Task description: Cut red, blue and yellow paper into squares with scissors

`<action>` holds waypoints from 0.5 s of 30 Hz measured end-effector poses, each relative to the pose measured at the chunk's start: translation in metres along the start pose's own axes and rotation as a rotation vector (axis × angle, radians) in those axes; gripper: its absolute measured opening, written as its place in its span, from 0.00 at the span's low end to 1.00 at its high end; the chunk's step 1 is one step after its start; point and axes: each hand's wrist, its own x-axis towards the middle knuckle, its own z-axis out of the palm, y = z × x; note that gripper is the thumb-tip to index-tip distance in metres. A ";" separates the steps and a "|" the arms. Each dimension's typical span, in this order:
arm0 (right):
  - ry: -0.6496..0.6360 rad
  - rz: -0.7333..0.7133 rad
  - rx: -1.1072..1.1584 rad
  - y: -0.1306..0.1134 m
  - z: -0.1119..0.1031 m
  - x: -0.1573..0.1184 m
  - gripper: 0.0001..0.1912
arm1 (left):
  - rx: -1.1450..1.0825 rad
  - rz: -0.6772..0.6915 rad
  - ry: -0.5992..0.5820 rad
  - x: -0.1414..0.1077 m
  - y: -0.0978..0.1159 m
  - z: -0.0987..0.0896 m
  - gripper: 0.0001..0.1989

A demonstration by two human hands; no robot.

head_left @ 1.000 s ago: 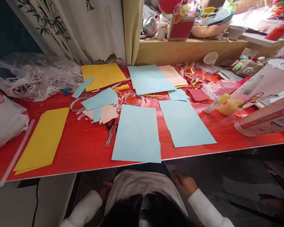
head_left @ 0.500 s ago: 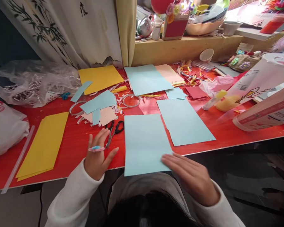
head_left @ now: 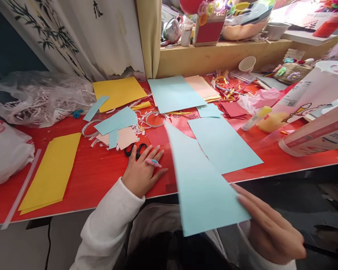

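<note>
A light blue sheet (head_left: 202,191) is gripped at its right edge by my right hand (head_left: 270,225); it is tilted, lifted over the table's front edge, and slightly blurred. My left hand (head_left: 143,170) lies spread on the red table, holding nothing, with a pink and blue ring on a finger. Its fingers partly cover the black-handled scissors (head_left: 141,150). Another light blue sheet (head_left: 225,144) lies flat behind the lifted one, which overlaps its left side. Blue offcuts (head_left: 119,120) and a pale pink scrap (head_left: 127,138) are beyond my left hand.
Yellow sheets (head_left: 52,172) lie at the left beside a clear strip (head_left: 22,189). Plastic bags (head_left: 8,150) stand far left. A glue stick (head_left: 255,118) and large cups (head_left: 321,127) are at the right. More blue paper (head_left: 176,93) lies at the back.
My right hand has moved right and toward me, lifting and shifting the front blue sheet. My left hand has moved right, over the scissors. Red table now shows where the sheet lay.
</note>
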 end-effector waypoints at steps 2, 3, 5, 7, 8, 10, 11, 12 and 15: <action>-0.104 -0.088 0.042 -0.003 0.008 0.011 0.26 | 0.001 -0.089 0.050 0.000 -0.001 0.003 0.24; -0.155 -0.121 0.058 -0.003 0.012 0.015 0.24 | 0.000 -0.136 0.097 -0.001 -0.002 0.004 0.24; -0.210 -0.142 0.074 -0.002 0.016 0.018 0.23 | -0.038 -0.199 0.227 -0.004 -0.005 0.005 0.29; -0.218 -0.134 0.074 0.000 0.017 0.017 0.22 | -0.114 -0.189 0.376 -0.006 -0.007 0.004 0.39; -0.218 -0.131 0.074 0.000 0.017 0.015 0.22 | -0.153 -0.142 0.436 -0.008 -0.008 0.002 0.42; -0.204 -0.126 0.080 0.000 0.015 0.012 0.22 | -0.212 0.021 0.456 -0.012 -0.009 -0.003 0.42; -0.189 -0.119 0.085 -0.001 0.013 0.011 0.23 | -0.228 0.108 0.433 -0.016 -0.008 -0.007 0.40; -0.168 -0.107 0.091 -0.002 0.012 0.011 0.23 | -0.241 0.181 0.399 -0.020 -0.006 -0.010 0.37; -0.100 -0.063 0.100 -0.006 0.008 0.014 0.24 | -0.363 0.276 0.351 -0.035 0.005 -0.017 0.32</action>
